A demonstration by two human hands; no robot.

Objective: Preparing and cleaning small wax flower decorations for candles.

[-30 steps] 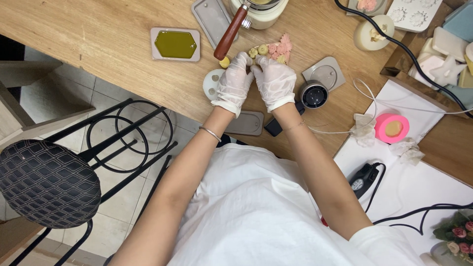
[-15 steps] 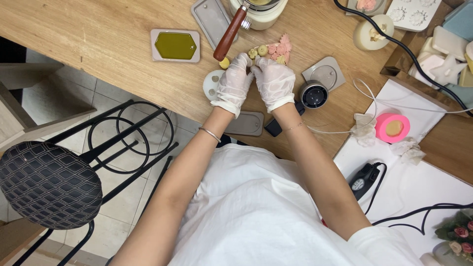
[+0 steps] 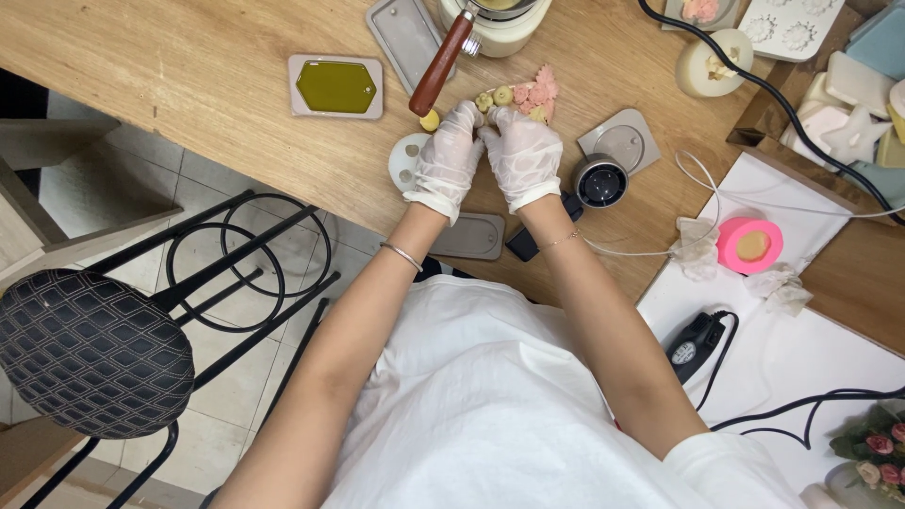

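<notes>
- Across the top of the view runs a wooden surface [image 3: 189, 85], which carries everything the person works on; a white sheet [image 3: 801, 349] covers its right end.
- Below the surface's left part stands a black stool [image 3: 90, 353] with a quilted seat, well apart from the work.
- A cream pot with a reddish-brown wooden handle [image 3: 439, 64] sits at the far edge, its handle slanting down toward the hands.
- A tray filled with olive-green wax [image 3: 336, 87] lies left of that handle, untouched.
- The left hand [image 3: 445, 158], in a white glove, rests over a small white disc [image 3: 407, 162] with its fingers curled toward the cluster; whether it pinches a piece I cannot tell.
- The right hand [image 3: 524, 155], also gloved, lies just beside it with fingertips at the same cluster; its grip is hidden too.
- The cluster of small moulded pieces [image 3: 524, 94], pink flowers and pale yellow rounds, lies just beyond both hands' fingertips, touching them. They look light, stiff and brittle at the petal edges, likely slick under gloves, so I judge each is best taken lightly by its thicker sides, not by its petals.
</notes>
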